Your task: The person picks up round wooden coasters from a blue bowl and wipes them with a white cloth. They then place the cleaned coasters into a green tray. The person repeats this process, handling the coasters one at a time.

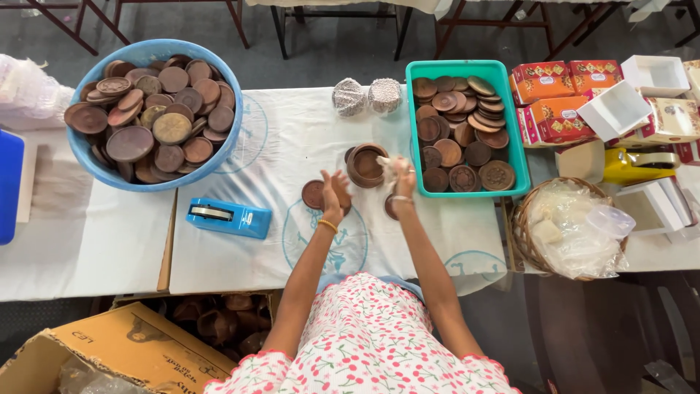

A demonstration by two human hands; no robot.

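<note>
Hands working over white cloth-covered table (pixel 292 241); right hand (pixel 402 175) gripping crumpled white cloth wad (pixel 389 165) beside round brown clay bowl (pixel 365 165); left hand (pixel 334 193) hovering open-fingered, holding nothing, above flat brown clay disc (pixel 314 194); teal plastic tray (pixel 503 80) of discs just right.

One view only, from a camera high above the person, looking almost straight down. The far side of the scene is at the top, the near side at the bottom. The person's patterned top and both forearms enter from the near edge at centre. The white-covered table (pixel 292 241) runs across the whole width, seen from well above, so objects look small. A blue basin (pixel 157 51) sits far left, a green tray (pixel 456 69) right of centre, a wicker basket (pixel 521 226) on the right. Grey floor and chair legs show along the far edge; a cardboard box (pixel 124 346) fills the near left corner.
</note>
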